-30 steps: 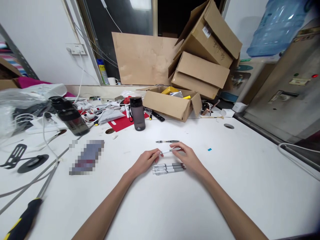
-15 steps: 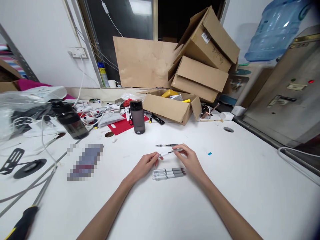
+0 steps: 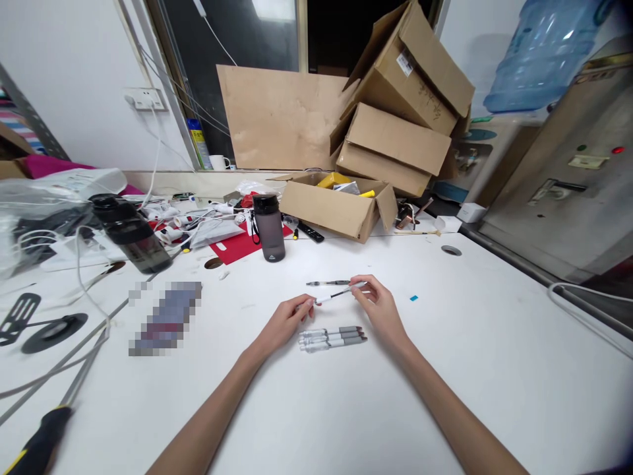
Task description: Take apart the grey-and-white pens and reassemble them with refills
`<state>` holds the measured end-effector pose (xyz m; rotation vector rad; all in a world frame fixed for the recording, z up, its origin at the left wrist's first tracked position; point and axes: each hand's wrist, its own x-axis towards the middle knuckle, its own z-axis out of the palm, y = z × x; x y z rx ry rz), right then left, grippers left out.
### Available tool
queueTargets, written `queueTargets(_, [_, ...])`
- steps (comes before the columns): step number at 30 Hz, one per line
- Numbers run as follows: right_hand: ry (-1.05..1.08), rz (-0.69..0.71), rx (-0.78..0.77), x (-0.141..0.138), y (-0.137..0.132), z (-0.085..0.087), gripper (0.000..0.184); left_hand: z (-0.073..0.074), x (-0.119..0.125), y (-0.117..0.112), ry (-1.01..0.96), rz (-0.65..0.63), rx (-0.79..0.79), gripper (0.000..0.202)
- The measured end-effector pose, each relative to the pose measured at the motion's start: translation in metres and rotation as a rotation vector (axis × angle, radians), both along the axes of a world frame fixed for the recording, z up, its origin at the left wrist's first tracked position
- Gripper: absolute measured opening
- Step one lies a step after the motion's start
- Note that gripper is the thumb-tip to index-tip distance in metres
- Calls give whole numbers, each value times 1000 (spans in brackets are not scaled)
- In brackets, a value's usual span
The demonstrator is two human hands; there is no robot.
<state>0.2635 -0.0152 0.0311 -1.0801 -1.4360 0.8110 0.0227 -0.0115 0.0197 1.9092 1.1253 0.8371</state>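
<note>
One pen (image 3: 324,299) in the narrow pinched grip of left hand (image 3: 287,319) and right hand (image 3: 380,307), wide tabletop (image 3: 487,333) to the right.

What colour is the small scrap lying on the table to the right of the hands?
Blue; the scrap shows best in the head view.

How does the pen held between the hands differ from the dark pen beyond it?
The held pen is gripped by the left hand and right hand; the dark pen lies on the table. The held pen shows a white section; the dark pen looks mostly blackish. Both run roughly crosswise.
</note>
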Motion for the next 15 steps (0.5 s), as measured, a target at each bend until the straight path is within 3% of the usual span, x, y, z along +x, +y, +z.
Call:
queueTargets(9, [36,-73,-25,15,9,-3,24,-1,-1,-1,-72,26,-22,37])
queueTargets(15, [166,-84,-124,23,11,1,31,-1,-2,-1,-79,38,-23,37])
